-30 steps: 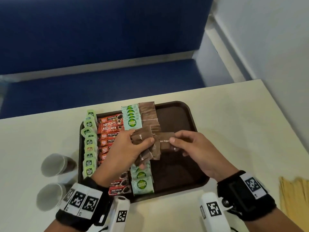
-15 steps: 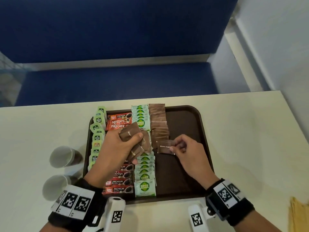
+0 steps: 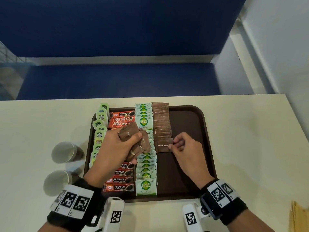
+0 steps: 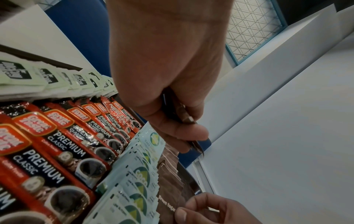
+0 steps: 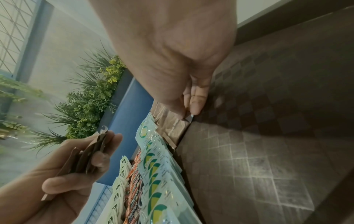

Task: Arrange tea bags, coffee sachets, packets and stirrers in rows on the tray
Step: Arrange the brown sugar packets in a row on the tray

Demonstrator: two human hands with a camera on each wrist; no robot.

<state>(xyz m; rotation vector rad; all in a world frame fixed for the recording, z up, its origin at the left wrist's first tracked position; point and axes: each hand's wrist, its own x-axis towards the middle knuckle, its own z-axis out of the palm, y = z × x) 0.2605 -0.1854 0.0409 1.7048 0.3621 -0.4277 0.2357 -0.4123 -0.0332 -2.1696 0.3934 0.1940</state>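
Brown tray on a cream tabletop, blue bench behind.
Right hand fingers pinch a brown sugar packet, now lower on its row; left hand grips a packet stack.

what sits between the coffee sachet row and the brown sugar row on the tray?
The Coco Sugar packet row, running front to back between the coffee sachets and the brown sugar row; clearest in the head view. The left hand covers its middle.
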